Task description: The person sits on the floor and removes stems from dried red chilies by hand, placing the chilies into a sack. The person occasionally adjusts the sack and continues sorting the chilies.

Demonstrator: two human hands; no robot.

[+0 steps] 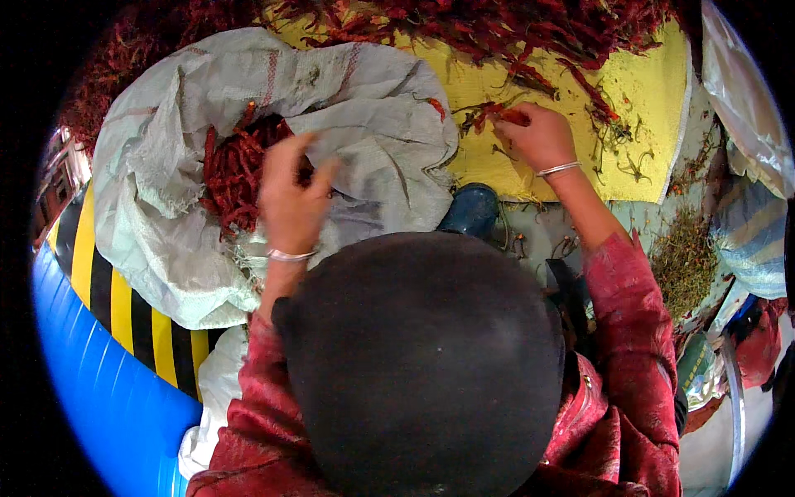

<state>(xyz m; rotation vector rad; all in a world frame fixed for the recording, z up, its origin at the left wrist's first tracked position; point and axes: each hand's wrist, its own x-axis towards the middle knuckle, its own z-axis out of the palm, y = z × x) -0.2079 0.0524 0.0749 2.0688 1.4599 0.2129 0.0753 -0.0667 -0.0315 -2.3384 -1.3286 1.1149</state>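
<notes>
Blurred by motion, my left hand [295, 189] is over the mouth of a white woven sack [385, 124], its thumb and fingers apart with nothing seen between them. Dried red chillies [233, 177] fill the sack's mouth beside and under that hand. My right hand [540, 133] is above a yellow woven sheet [646, 124], its fingers closed at a dried red chilli [484, 117] with thin stalks near it. One small red chilli [438, 109] rests on the sack's right edge. A large heap of dried chillies [528, 28] covers the far part of the sheet.
Loose stalks [633, 166] are scattered on the sheet. A pile of stalks [683, 261] lies on the floor at the right, near a blue-and-white striped sack [751, 236]. A blue plastic drum [105, 379] and a black-and-yellow striped surface [121, 298] are at the left.
</notes>
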